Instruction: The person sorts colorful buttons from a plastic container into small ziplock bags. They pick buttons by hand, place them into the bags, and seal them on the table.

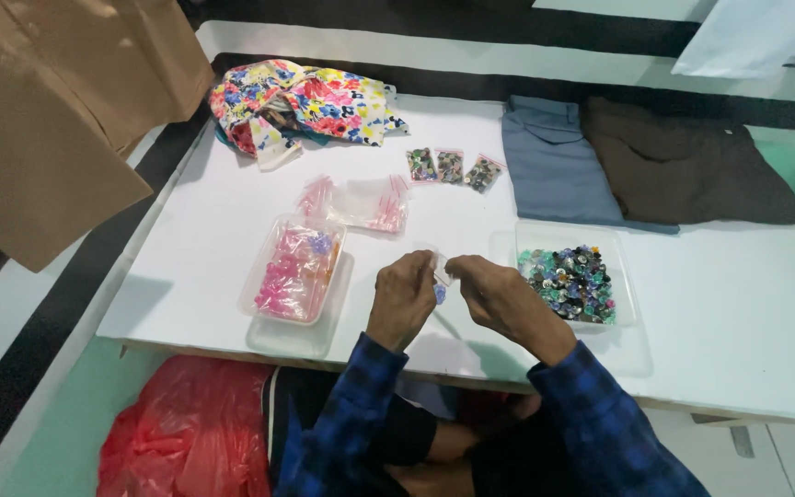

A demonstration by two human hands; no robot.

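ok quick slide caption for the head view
Both hands pinch a small clear bag over a white table, between tubs of buttons and pink pieces.

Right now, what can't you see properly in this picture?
Head view only:
- Small clear bag: mostly hidden by the left hand and right hand; contents too small to tell.
- Three filled packets: pieces too small.
- Tan garment: cut off by the top-left edge.
- Red plastic bag: partly under the table.
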